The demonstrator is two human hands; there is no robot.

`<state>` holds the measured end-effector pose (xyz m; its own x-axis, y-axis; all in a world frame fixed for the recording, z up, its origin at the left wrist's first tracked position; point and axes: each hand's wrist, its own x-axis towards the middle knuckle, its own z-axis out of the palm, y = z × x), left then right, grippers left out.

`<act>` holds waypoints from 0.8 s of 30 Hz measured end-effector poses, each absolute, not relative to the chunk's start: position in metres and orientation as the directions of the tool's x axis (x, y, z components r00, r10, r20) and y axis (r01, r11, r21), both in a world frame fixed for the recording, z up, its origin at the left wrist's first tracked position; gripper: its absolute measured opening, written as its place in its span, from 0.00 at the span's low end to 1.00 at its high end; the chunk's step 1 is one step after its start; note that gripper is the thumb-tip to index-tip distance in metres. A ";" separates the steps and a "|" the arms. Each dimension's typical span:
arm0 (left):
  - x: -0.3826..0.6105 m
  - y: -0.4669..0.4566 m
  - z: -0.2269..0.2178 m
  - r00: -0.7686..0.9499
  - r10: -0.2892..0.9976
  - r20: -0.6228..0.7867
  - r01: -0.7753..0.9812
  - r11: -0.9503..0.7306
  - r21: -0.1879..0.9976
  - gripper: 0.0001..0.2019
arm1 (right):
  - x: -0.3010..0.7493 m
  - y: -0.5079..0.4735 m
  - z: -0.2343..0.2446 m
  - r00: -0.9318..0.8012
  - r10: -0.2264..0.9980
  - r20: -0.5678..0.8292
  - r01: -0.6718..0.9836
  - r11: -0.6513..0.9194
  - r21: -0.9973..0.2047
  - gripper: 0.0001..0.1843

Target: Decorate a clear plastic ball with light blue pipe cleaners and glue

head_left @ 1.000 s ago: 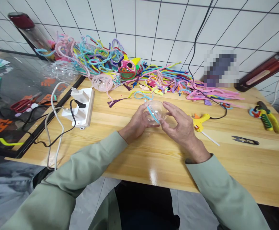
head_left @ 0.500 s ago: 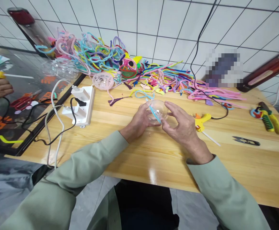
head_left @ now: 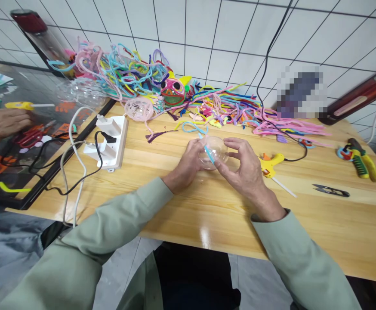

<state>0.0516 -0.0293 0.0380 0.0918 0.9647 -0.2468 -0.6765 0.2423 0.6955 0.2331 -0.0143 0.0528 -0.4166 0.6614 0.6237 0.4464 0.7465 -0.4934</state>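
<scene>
Between my two hands is a clear plastic ball (head_left: pixel 216 148), held just above the wooden table. A light blue pipe cleaner (head_left: pixel 209 154) lies along the ball's left side, and its looped tail (head_left: pixel 192 127) reaches onto the table behind. My left hand (head_left: pixel 192 161) grips the ball from the left, fingers partly hidden behind it. My right hand (head_left: pixel 244 165) is curved round the right side, its thumb at the lower end of the blue pipe cleaner and its fingers on the ball's upper right.
A yellow glue gun (head_left: pixel 272 165) lies right of my hands, with thread snips (head_left: pixel 331 190) and pliers (head_left: pixel 362 159) beyond. A white power strip (head_left: pixel 118 144) with cables stands left. Heaped pipe cleaners (head_left: pixel 126 75) line the wall. Another person's hand (head_left: pixel 9 125) is at far left.
The ball has turned slightly in my hands, and my right thumb has shifted a little left along it. At far left, the other person's hand has moved away from a yellow glue gun, now lying uncovered.
</scene>
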 end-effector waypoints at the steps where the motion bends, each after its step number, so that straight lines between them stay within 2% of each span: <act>1: 0.052 -0.029 0.036 0.062 0.977 -0.205 -0.659 0.194 0.726 0.19 | 0.232 -0.015 0.052 -0.412 0.664 0.624 0.446 0.744 -0.498 0.24; 4: 0.052 -0.030 0.032 -0.019 0.995 -0.099 -0.591 0.068 0.804 0.20 | 0.229 -0.016 0.051 -0.407 0.668 0.622 0.431 0.741 -0.515 0.23; 11: 0.048 -0.032 0.033 -0.095 0.995 0.028 -0.459 -0.069 0.886 0.22 | 0.227 -0.017 0.048 -0.372 0.683 0.628 0.421 0.727 -0.542 0.24; 16: 0.046 -0.042 0.045 -0.070 0.991 0.112 -0.356 -0.129 0.926 0.29 | 0.231 -0.015 0.049 -0.311 0.748 0.586 0.362 0.664 -0.655 0.19; 20: 0.044 -0.046 0.044 0.004 0.975 0.221 -0.162 -0.218 0.963 0.32 | 0.230 -0.016 0.051 -0.244 0.792 0.560 0.316 0.611 -0.726 0.16; 24: 0.043 -0.042 0.040 0.027 0.908 0.418 0.096 -0.418 0.903 0.29 | 0.227 -0.016 0.049 -0.211 0.829 0.518 0.243 0.558 -0.794 0.13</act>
